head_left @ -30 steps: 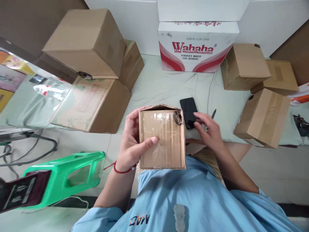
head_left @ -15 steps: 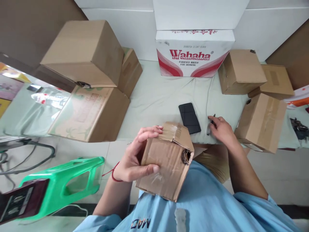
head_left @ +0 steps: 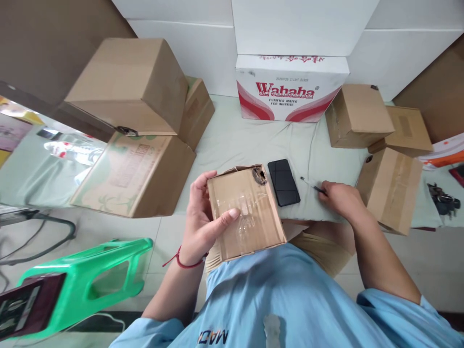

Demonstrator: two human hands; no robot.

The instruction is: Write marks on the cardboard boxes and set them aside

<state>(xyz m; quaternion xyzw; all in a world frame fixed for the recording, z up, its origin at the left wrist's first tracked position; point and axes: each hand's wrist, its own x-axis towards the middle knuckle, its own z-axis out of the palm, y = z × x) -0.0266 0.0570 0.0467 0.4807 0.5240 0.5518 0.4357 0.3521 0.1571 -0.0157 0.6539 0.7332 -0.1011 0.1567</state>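
Note:
A small taped cardboard box with a dark, torn hole at its top right corner is in my left hand, thumb across its face and fingers round its left side. To the right, my right hand grips a thin dark pen at one end, low over the cloth. Between the small box and the pen, a black phone lies flat on the pale green cloth.
Stacked cardboard boxes stand at the left, more boxes at the right. A white Wahaha carton stands at the back. Keys lie far right. A green stool is at the lower left.
The small box has turned in my left hand, so its holed corner now points up and away. My right hand has closed on the pen and its far end has swung left.

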